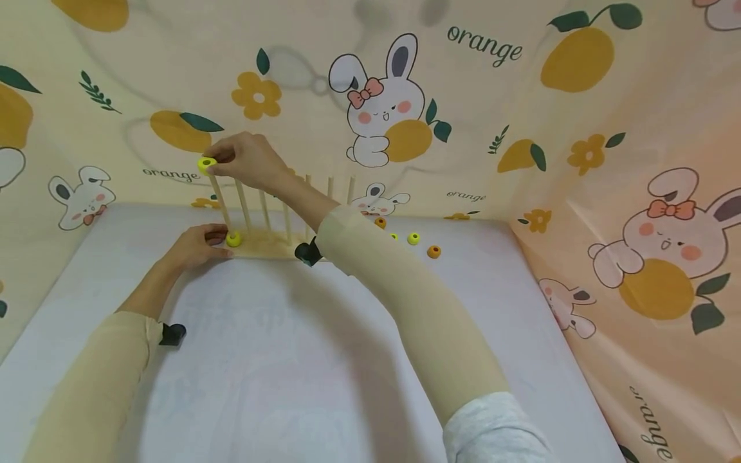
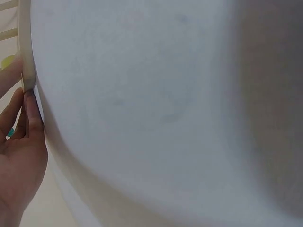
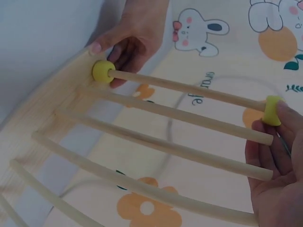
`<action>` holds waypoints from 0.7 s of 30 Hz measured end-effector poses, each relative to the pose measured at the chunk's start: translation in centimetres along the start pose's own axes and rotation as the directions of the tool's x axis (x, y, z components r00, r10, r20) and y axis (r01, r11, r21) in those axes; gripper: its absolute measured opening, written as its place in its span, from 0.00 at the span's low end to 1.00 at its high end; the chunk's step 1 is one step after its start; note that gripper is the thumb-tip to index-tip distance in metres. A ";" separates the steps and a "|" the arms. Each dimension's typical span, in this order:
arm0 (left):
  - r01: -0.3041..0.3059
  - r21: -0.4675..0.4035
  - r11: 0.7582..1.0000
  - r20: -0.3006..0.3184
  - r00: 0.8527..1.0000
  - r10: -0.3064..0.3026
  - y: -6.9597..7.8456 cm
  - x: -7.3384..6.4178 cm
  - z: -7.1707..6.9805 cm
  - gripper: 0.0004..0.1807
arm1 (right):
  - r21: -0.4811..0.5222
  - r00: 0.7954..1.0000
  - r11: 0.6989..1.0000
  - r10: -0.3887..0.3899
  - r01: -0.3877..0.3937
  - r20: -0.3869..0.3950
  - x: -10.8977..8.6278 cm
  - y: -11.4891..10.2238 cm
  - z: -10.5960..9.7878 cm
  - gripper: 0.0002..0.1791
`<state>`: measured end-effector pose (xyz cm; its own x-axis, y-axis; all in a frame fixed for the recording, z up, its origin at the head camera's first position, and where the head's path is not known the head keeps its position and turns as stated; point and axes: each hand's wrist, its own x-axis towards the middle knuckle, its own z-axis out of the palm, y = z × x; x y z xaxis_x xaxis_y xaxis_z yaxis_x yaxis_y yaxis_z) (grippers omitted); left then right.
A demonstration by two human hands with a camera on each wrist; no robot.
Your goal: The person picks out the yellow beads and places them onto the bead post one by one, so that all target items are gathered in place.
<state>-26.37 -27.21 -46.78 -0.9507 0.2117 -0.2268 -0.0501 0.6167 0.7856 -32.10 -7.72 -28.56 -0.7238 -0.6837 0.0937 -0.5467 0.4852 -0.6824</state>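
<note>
In the head view, my right hand (image 1: 251,161) pinches a yellow bead (image 1: 201,166) between thumb and fingers at the top of the leftmost peg (image 1: 220,199). The right wrist view has that bead (image 3: 271,111) at the peg's tip, the peg's end at its hole. Another yellow bead (image 1: 233,240) sits at the foot of the same peg. My left hand (image 1: 193,247) grips the left end of the wooden base (image 1: 260,247), thumb at the front edge and fingers around the end. Only part of the left hand (image 2: 23,156) shows in the left wrist view.
Several more wooden pegs stand in a row along the base. Right of it on the white table (image 1: 260,373) lie orange beads (image 1: 434,251) and yellow beads (image 1: 413,238), partly behind my right sleeve. A printed cloth (image 1: 312,83) hangs behind and at the sides.
</note>
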 end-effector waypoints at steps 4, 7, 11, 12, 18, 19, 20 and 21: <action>-0.004 0.004 1.000 -0.005 1.000 0.004 0.0 0.1 0.1 0.42 | 0.007 1.000 1.000 0.022 -0.022 0.003 0.0 0.1 0.0 0.20; -0.005 0.004 1.000 -0.009 1.000 0.005 -0.1 0.1 0.2 0.42 | 0.011 1.000 1.000 0.024 -0.024 -0.003 -0.2 0.2 -0.2 0.20; 0.010 0.011 1.000 -0.007 1.000 -0.010 -0.3 0.1 0.5 0.44 | 0.039 1.000 0.999 0.009 -0.009 -0.018 -0.7 0.3 -0.6 0.20; 0.015 0.013 1.000 -0.007 1.000 -0.015 -0.3 0.1 0.5 0.44 | 0.051 1.000 0.999 0.005 -0.003 -0.027 -0.9 0.3 -0.8 0.20; 0.014 0.010 1.000 -0.028 1.000 -0.013 -0.4 0.3 0.3 0.44 | 0.102 0.994 0.995 -0.001 0.012 -0.107 -2.1 0.6 -2.5 0.18; 0.017 0.010 1.000 -0.030 0.999 -0.017 -0.4 0.3 0.2 0.44 | 0.107 0.993 0.994 0.004 0.009 -0.116 -2.4 0.7 -2.8 0.18; 0.020 0.011 1.000 -0.032 0.999 -0.020 -0.4 0.3 0.3 0.44 | 0.116 0.992 0.993 0.005 0.010 -0.126 -2.7 0.9 -3.0 0.18; 0.023 0.009 1.000 -0.033 0.999 -0.022 -0.4 0.3 0.3 0.44 | 0.123 0.991 0.992 0.006 0.010 -0.134 -3.1 1.1 -3.3 0.18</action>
<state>-26.50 -27.18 -47.33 -0.9589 0.1726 -0.2251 -0.0690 0.6279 0.7752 -31.88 -3.31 -27.26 -0.7771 -0.6015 0.1854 -0.4981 0.4076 -0.7654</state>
